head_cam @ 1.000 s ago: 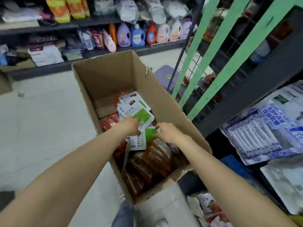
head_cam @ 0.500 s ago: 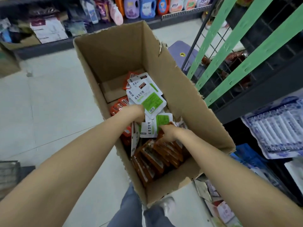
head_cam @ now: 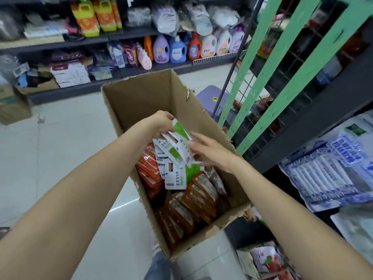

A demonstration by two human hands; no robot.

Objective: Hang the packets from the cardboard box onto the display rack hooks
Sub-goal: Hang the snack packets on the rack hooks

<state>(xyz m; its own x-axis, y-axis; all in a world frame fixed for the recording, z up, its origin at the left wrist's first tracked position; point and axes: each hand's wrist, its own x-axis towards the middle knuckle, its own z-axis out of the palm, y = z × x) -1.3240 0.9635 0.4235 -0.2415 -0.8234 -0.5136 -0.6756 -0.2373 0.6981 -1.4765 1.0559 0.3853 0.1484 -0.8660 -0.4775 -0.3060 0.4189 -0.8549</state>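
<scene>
An open cardboard box stands on the floor in front of me. Inside lie orange and brown packets and white-and-green packets. My left hand grips a small bunch of white-and-green packets raised above the pile. My right hand reaches in from the right with straight fingers that touch the lower edge of that bunch. The display rack, a dark wire grid with green slanted strips, stands just right of the box; its hooks are hard to make out.
A purple plastic stool sits behind the box by the rack. Shelves with detergent bottles line the far wall. Packaged goods fill the dark shelf at right. A second carton stands at far left on the tiled floor.
My left hand has lifted a bunch of white-and-green packets out of the pile. My right hand left the lower packets and rose to touch the bunch. The view tilted upward.
</scene>
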